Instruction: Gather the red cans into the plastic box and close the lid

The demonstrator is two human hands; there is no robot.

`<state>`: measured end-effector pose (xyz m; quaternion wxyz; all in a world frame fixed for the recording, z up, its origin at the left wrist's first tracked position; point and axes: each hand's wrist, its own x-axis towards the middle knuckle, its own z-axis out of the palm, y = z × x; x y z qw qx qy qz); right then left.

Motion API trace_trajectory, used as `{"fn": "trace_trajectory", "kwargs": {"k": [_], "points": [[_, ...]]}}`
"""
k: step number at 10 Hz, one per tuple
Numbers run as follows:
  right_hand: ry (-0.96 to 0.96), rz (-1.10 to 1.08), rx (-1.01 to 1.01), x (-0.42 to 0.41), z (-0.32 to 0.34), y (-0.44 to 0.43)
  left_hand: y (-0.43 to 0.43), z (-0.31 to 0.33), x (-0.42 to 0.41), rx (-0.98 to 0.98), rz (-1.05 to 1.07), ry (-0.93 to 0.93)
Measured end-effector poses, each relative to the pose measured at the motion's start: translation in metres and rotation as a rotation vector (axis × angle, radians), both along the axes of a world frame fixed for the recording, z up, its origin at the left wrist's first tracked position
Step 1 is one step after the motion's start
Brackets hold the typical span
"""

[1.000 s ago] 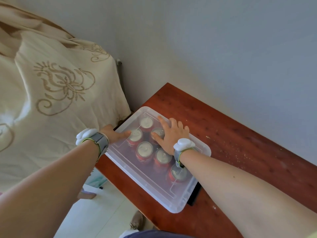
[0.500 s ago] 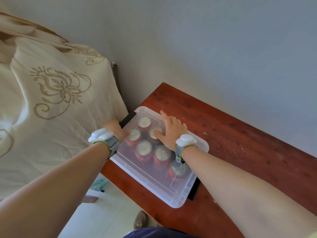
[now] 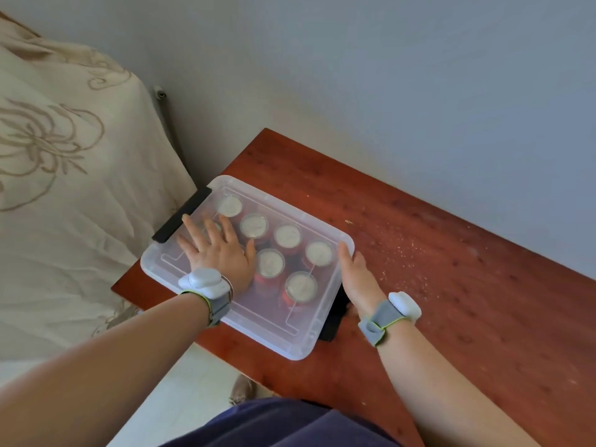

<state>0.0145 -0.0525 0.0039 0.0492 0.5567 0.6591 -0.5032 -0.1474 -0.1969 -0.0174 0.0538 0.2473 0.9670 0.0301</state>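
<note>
A clear plastic box sits near the left end of the red-brown table, with its see-through lid lying flat on top. Several red cans stand upright inside, their silver tops showing through the lid. My left hand lies flat on the lid's left part, fingers spread, covering one can. My right hand rests against the box's right short side, fingers straight, above a black latch. A second black latch sticks out at the box's left short side.
A bed with a cream embroidered cover stands close to the table's left end. A grey wall runs behind the table. Pale crumbs are scattered on the wood right of the box. Pale floor shows below the table's near edge.
My left hand has moved from the box's left end onto the lid. My right hand has left the lid and gone to the box's right side. The view has shifted.
</note>
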Motion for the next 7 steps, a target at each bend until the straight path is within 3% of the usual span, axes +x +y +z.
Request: {"fn": "trace_trajectory", "kwargs": {"k": [1,4,5,6,7], "points": [[-0.031,0.153,0.125,-0.003,0.028,-0.008,-0.001,0.0,0.0,-0.009,0.003,0.003],[-0.205,0.385,0.209,-0.022,0.049,-0.023,0.001,-0.002,0.001,-0.051,0.011,-0.003],[-0.268,0.452,0.156,-0.021,0.057,-0.019,0.002,0.002,0.001,-0.057,0.019,-0.023],[-0.339,0.663,0.311,-0.02,0.08,-0.008,0.001,0.007,0.002,-0.054,0.014,-0.016],[0.171,0.495,0.564,-0.026,0.115,0.014,0.002,0.007,0.003,-0.055,0.03,-0.011]]}}
